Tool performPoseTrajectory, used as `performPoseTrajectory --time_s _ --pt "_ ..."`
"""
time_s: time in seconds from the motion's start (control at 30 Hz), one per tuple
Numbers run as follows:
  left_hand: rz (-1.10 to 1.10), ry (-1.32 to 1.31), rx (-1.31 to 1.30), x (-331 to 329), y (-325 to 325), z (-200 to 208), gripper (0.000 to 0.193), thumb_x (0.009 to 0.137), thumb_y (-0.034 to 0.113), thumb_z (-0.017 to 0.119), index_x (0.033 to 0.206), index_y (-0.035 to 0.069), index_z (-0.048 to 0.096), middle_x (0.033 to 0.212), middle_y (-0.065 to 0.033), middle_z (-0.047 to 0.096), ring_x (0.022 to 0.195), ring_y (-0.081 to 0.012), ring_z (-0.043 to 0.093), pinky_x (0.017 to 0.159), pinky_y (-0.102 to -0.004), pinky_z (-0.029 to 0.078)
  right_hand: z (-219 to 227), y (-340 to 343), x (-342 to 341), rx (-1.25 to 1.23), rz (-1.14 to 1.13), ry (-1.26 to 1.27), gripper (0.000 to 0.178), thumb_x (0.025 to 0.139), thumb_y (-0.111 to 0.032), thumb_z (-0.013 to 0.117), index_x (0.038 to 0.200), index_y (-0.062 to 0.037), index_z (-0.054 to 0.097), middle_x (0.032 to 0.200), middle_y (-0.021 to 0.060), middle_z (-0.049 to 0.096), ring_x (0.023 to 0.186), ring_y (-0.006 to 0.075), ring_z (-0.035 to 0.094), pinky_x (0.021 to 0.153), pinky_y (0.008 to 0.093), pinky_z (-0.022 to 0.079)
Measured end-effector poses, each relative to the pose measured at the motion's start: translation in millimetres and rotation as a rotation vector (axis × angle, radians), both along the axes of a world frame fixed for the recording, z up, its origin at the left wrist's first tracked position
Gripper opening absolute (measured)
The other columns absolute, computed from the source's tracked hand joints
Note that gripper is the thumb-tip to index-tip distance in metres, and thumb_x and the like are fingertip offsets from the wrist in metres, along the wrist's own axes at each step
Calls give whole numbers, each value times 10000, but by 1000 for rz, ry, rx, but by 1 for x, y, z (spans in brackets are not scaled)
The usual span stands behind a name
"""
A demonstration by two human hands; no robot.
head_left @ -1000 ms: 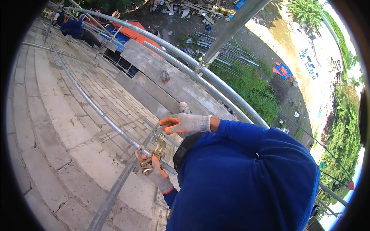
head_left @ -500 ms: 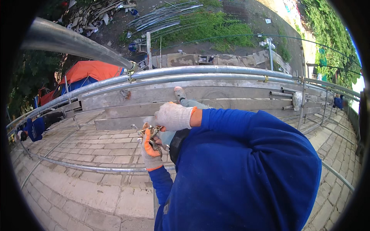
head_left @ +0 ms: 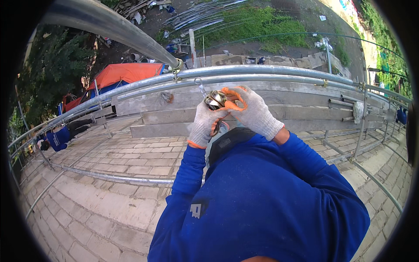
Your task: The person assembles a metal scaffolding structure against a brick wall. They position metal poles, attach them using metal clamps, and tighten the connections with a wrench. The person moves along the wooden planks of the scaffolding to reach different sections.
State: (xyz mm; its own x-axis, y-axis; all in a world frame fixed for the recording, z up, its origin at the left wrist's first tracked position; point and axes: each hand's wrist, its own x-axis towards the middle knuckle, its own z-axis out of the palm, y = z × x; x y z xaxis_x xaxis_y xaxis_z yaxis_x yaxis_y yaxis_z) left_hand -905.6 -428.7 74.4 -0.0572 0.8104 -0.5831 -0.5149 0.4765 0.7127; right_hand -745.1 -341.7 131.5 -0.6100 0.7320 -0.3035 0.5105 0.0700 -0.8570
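In front of my body, over the scaffold planks, both gloved hands meet at a metal scaffold clamp (head_left: 214,98). My left hand (head_left: 204,125) is closed around the clamp from below. My right hand (head_left: 257,112) has its orange-coated fingers curled against the clamp's right side. A slim metal piece (head_left: 201,89) with a ring at its end sticks up from the clamp. The fingers cover part of the clamp, so I cannot tell how its jaws stand.
Beyond my hands runs a horizontal scaffold tube (head_left: 262,70), met by a thick slanting tube (head_left: 126,35) on the left. Grey planks (head_left: 174,117) lie below, with short pipes (head_left: 340,104) at right. A brick wall (head_left: 96,209) stands near me; another person (head_left: 59,137) is at far left.
Both hands have risen with the clamp toward the rail and slightly right. My right hand has moved from above the clamp to its right side. The view has shifted too.
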Motion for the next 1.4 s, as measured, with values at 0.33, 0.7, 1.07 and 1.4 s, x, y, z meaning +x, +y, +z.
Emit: performPoseTrajectory --time_s 0.33,0.7,1.07,1.4 --pt "-42 -226 54 -18 -70 16 648 785 39 820 1354 -30 516 956 -38 645 769 -78 602 682 -233 509 -32 -8 6 -274 389 73 487 909 -271 736 1351 -119 602 1151 133 624 1139 263 596 943 398 513" --pt "-214 -195 164 -61 -122 21 804 903 61 668 1592 26 256 1387 -88 533 1113 -134 559 949 -255 472 -9 -37 -39 -361 553 -88 347 931 -224 706 1179 -12 588 991 116 714 908 179 673 913 332 498" --pt "31 397 113 -36 -138 28 516 926 30 511 1441 57 530 931 -21 649 542 -30 453 482 -221 421 29 -36 -78 8 957 -428 358 926 -339 692 1129 -50 632 1036 204 610 972 376 659 837 458 509" --pt "242 547 56 -53 -156 47 501 895 16 517 1393 -32 535 1019 -101 646 826 -109 596 718 -248 515 12 -60 -107 -131 727 27 625 860 -223 805 1414 -76 554 1067 128 719 961 171 677 836 339 541"
